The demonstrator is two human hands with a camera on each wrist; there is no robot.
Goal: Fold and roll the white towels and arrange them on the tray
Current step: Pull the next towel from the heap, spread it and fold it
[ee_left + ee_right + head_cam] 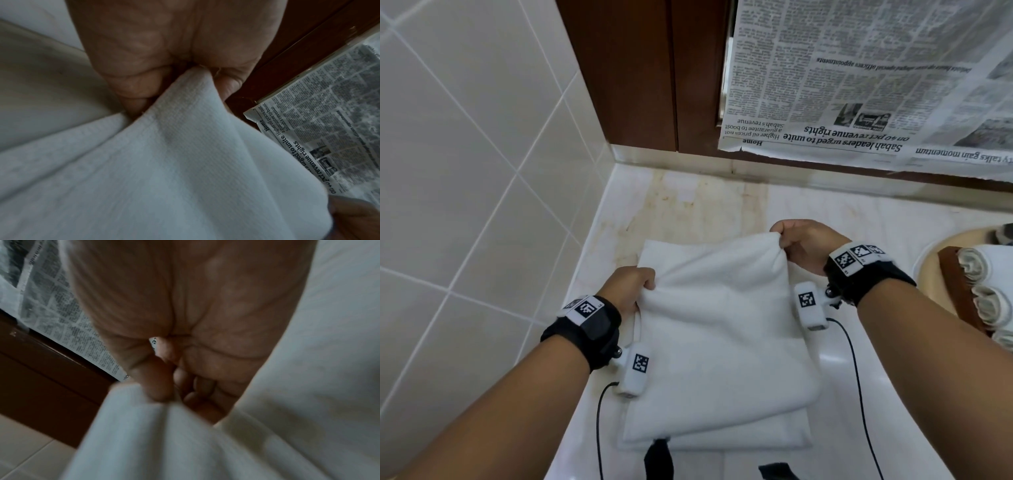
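A white towel lies on the pale counter, its upper layer lifted and partly folded over. My left hand pinches the lifted edge at its left corner; the left wrist view shows the towel caught between the thumb and curled fingers of that left hand. My right hand pinches the far right corner, and in the right wrist view this right hand grips the towel. At the right edge a round pale tray carries rolled white towels on a brown board.
A tiled wall closes the left side. Behind the counter stands brown wood panelling, partly covered by hanging newspaper. Black cables trail from the wrist cameras across the counter's front.
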